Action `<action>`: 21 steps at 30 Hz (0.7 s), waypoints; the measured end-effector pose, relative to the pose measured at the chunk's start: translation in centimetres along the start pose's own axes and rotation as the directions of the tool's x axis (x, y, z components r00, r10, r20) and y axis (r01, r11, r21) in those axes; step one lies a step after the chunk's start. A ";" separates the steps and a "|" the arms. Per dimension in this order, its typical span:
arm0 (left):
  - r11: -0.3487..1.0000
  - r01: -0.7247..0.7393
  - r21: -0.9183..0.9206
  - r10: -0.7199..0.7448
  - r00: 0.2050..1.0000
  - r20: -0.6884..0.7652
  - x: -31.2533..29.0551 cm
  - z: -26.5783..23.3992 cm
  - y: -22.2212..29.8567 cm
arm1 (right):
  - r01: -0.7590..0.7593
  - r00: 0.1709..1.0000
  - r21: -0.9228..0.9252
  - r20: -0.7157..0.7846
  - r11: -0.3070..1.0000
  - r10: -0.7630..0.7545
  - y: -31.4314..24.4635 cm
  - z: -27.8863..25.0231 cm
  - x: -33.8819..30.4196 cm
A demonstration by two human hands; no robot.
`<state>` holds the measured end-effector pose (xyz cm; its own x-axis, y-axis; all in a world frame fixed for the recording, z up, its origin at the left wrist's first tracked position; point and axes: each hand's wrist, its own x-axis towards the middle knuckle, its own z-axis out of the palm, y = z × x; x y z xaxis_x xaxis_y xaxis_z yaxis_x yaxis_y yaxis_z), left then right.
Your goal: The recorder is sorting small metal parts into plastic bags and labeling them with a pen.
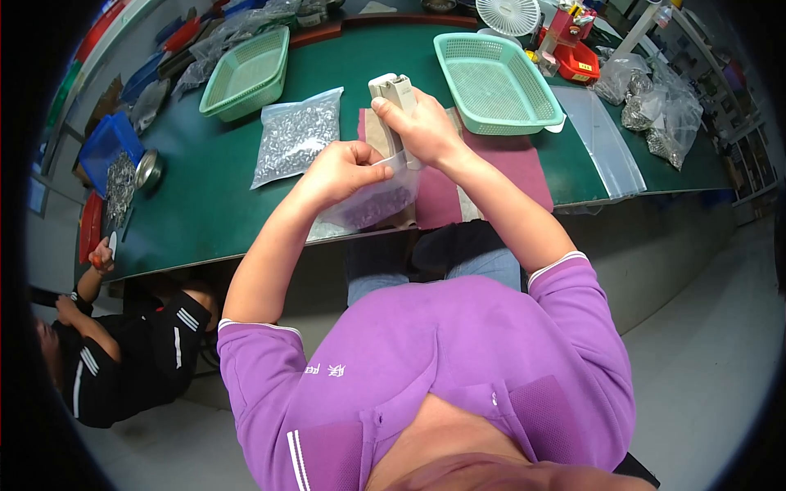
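My right hand point(429, 132) is wrapped round a pale grey hand-held clamp tool point(393, 88), which looks like a bag sealer. Its long jaws lie across the mouth of a clear plastic bag point(370, 204), though the contact is partly hidden by my fingers. My left hand point(340, 173) pinches the bag's upper edge beside the jaws. Small parts show dimly inside the bag, which hangs at the table's front edge. Just beyond my left hand lies a flat, filled clear bag point(299, 137) of small silvery metal parts.
A dark red cloth point(516, 172) covers the green table point(196, 192) before me. Mint baskets point(246, 75) stand far left, another mint basket point(499, 86) far right. Flat plastic bags point(602, 139) lie right. A co-worker point(135, 348) sits left by a blue bin point(106, 151) and loose metal parts.
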<state>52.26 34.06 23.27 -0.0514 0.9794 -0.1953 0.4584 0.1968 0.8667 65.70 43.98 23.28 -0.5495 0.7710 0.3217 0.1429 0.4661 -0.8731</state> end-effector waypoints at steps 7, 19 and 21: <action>0.976 -0.074 -0.205 0.087 0.995 0.055 -2.0 -1.5 -1.1 | 0.007 0.996 0.071 -0.092 0.997 -0.001 1.0 0.5 0.5; 0.979 -0.197 -0.045 0.176 0.941 -0.290 -3.2 -0.3 -0.2 | 0.009 0.992 -0.068 0.124 0.998 0.000 -1.4 3.3 -0.3; 0.979 -0.199 -0.052 0.174 0.934 -0.312 -3.3 -0.2 0.1 | 0.022 0.993 -0.056 0.121 0.998 -0.016 -1.6 3.5 -0.4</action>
<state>52.31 30.82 24.05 -0.2448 0.9632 0.1112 0.4127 -0.0003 0.9109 62.80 41.42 23.31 -0.6473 0.7055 0.2886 0.1763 0.5069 -0.8438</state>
